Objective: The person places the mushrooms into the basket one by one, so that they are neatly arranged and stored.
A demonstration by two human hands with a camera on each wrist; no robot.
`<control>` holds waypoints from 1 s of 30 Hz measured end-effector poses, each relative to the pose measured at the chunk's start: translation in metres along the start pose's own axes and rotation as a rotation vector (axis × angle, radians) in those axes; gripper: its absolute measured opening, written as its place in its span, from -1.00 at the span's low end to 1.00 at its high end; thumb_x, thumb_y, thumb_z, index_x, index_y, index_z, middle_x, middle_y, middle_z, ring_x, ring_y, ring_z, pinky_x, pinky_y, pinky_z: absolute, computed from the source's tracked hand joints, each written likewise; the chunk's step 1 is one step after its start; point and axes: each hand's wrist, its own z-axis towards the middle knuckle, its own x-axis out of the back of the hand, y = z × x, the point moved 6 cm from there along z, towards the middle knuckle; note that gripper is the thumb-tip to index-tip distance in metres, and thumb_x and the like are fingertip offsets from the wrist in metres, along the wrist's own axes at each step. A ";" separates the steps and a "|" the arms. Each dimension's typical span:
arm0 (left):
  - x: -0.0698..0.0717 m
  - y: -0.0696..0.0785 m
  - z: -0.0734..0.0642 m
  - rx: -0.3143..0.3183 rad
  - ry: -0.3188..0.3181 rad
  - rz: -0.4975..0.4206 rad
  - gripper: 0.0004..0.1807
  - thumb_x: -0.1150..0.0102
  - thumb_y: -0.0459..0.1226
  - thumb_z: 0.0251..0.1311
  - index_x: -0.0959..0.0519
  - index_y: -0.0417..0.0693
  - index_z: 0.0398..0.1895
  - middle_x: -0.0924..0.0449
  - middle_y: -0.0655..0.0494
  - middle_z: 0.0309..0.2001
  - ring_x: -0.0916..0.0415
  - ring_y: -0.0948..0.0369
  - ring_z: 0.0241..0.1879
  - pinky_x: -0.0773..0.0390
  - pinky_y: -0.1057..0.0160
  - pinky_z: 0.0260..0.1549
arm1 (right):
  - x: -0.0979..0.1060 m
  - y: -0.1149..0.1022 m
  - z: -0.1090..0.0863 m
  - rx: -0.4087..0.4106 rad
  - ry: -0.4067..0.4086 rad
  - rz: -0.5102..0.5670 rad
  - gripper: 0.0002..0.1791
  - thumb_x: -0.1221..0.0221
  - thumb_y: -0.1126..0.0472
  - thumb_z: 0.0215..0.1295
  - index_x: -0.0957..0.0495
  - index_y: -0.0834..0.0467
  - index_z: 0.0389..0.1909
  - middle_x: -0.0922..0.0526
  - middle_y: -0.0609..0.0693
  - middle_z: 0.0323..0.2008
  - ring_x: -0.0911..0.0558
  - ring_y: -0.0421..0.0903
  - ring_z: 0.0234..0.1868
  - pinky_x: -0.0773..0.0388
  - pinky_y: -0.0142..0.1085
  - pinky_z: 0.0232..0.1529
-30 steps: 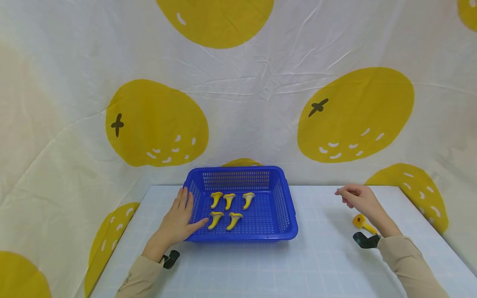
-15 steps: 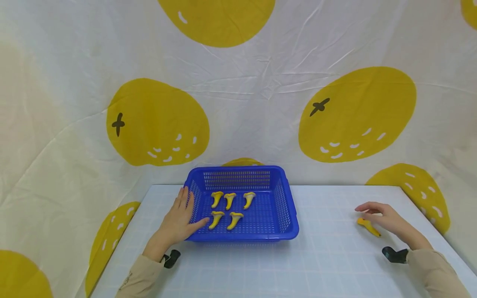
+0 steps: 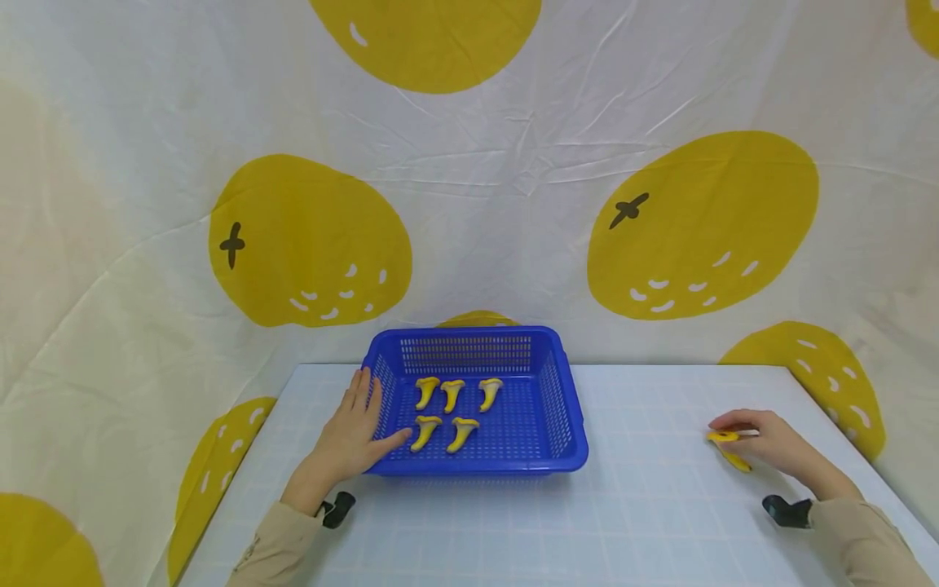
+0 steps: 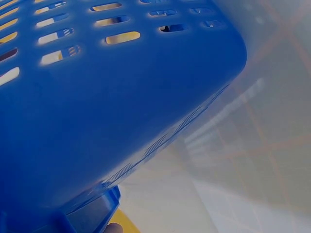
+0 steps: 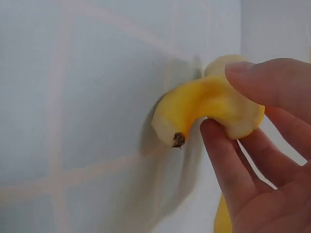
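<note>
On the right of the table, my right hand (image 3: 773, 447) pinches a yellow mushroom (image 3: 736, 462). Close up in the right wrist view, the thumb and fingers (image 5: 228, 167) hold this mushroom (image 5: 187, 102) by its flared cap. Its curved stem, with a dark tip, points away from the palm near the tabletop. My left hand (image 3: 343, 436) rests along the left rim of a blue perforated basket (image 3: 477, 467), fingers straight and thumb reaching over the front corner. Several similar mushrooms (image 3: 461, 435) lie in two rows inside. The left wrist view is mostly the basket's outer wall (image 4: 121, 102).
The table (image 3: 513, 538) wears a pale blue checked cover. Right behind it hangs a white cloth (image 3: 499, 220) printed with large yellow fruit. The basket stands near the table's back edge, with tabletop between it and my right hand.
My right hand has moved right and down to the lone mushroom, taken hold of its cap and turned it slightly. My left hand and the basket have stayed in place.
</note>
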 end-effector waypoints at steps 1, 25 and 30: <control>0.000 0.000 0.000 -0.001 0.001 0.002 0.15 -0.06 0.28 0.26 0.07 -0.49 0.50 0.31 -0.43 0.53 0.32 -0.28 0.51 -0.07 -0.25 0.36 | 0.000 0.002 0.000 -0.012 0.000 -0.003 -0.67 -0.33 0.21 0.25 -0.64 0.24 0.00 -0.67 0.16 -0.04 -0.58 0.10 -0.03 -0.58 -0.04 -0.01; 0.003 0.002 -0.002 -0.013 0.006 -0.007 0.13 -0.06 0.27 0.27 0.04 -0.51 0.49 0.29 -0.45 0.52 0.32 -0.30 0.50 -0.07 -0.26 0.36 | -0.001 -0.007 0.005 -0.133 0.009 -0.017 -0.57 -0.33 0.01 0.25 -0.67 0.25 -0.03 -0.67 0.18 -0.08 -0.55 0.07 -0.11 -0.53 0.15 -0.04; 0.002 0.002 -0.002 -0.009 0.002 -0.006 0.14 -0.06 0.27 0.27 0.06 -0.50 0.49 0.30 -0.44 0.52 0.33 -0.29 0.51 -0.07 -0.25 0.37 | 0.000 -0.014 0.011 -0.119 0.033 -0.027 -0.52 -0.34 -0.06 0.24 -0.68 0.26 -0.03 -0.69 0.13 -0.11 -0.56 0.05 -0.13 -0.56 -0.01 -0.11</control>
